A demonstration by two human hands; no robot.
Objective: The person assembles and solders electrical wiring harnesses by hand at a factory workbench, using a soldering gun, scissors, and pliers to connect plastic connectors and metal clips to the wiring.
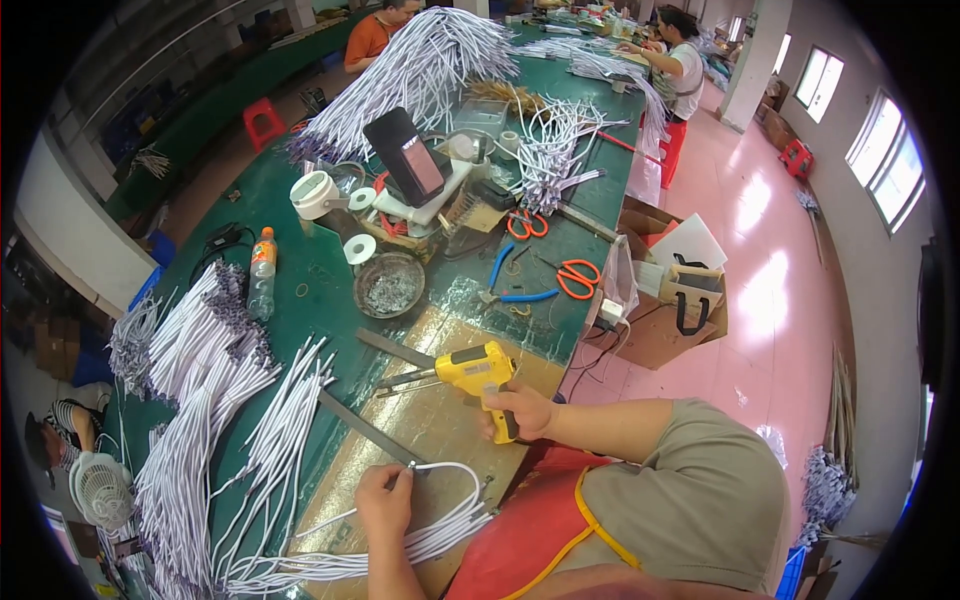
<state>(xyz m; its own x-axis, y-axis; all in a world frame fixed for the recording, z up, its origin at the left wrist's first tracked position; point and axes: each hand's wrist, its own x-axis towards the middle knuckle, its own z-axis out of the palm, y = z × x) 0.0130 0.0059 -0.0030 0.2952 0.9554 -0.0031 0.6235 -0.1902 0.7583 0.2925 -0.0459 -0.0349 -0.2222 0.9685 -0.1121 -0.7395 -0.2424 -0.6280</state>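
Observation:
My right hand (pixel 522 408) is closed round the handle of a yellow pistol-grip tool (pixel 478 366), whose long thin metal prongs point left above a wooden board (pixel 335 487). Lower down, the fingers of my left hand (pixel 384 500) pinch a white cord-like stem (pixel 452 466) close to its small dark tip; from there the stem loops to the right. Several more white stems (pixel 440 535) lie across the board beneath my left forearm and against the red apron. Two dark metal strips (pixel 372 425) lie on the board, one between my left hand and the tool.
Bundles of white stems (pixel 205 375) cover the table's left side, beside an orange-capped bottle (pixel 262 272). Beyond the board are a round bowl (pixel 390 285), blue-handled pliers (pixel 522 296), red-handled scissors (pixel 578 280) and a propped phone (pixel 408 155). Two people work farther along the table.

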